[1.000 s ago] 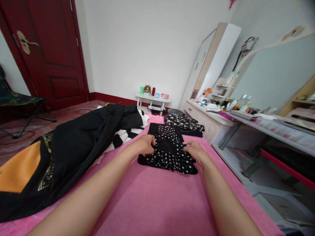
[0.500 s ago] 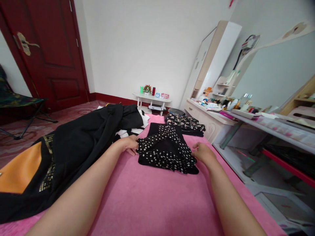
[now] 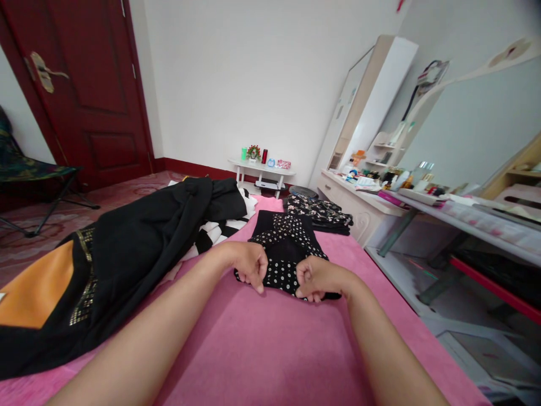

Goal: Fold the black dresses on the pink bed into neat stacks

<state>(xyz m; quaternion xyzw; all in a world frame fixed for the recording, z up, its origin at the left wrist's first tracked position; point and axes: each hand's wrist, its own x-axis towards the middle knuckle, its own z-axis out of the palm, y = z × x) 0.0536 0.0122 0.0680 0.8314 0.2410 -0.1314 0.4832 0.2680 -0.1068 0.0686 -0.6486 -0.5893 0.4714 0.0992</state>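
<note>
A black garment with small white dots (image 3: 282, 274) lies partly folded on the pink bedcover (image 3: 262, 349) in front of me. My left hand (image 3: 250, 264) is on its near left part, fingers curled and the thumb pointing down at the near edge. At the near right part, my right hand (image 3: 319, 277) has its fingers bent in and closed on the cloth of that same edge. A band of dotted fabric shows between the two hands. What lies under my fingertips is partly hidden.
Left of me is a heap of black clothes (image 3: 139, 242) with an orange patch and gold trim. Beyond the dotted garment sits a folded black floral garment (image 3: 316, 210). A dressing table (image 3: 363, 194) with bottles stands on the right; a small white table (image 3: 262, 167) is by the wall.
Both hands have moved inward from the garment's left and right sides to its near edge, closer together. The dotted cloth there now lies flatter and straighter.
</note>
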